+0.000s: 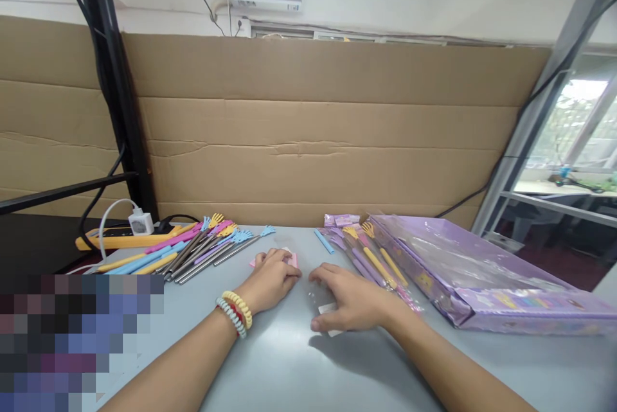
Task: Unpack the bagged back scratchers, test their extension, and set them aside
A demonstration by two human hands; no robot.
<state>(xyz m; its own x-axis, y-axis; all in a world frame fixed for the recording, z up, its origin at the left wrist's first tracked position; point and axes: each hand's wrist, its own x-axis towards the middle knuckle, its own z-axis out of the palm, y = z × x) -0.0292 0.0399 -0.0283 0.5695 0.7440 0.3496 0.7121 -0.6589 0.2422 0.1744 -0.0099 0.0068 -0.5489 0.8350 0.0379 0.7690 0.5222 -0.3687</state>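
My left hand, with coiled bands at the wrist, rests on the table with its fingers curled together. A pink piece of card or paper shows from under it; whatever the fingers pinch is hidden. Just to the right, my right hand has its thumb and fingers apart, over a clear plastic piece with a white label. Beyond my left hand lies a pile of back scratchers with metal rods, coloured handles and small hand-shaped heads. Several bagged back scratchers lie beyond my right hand.
A purple box with clear film stands at the right. A short blue stick lies near the back of the grey table. At left are a power strip with a white charger and a black post. Cardboard walls the back.
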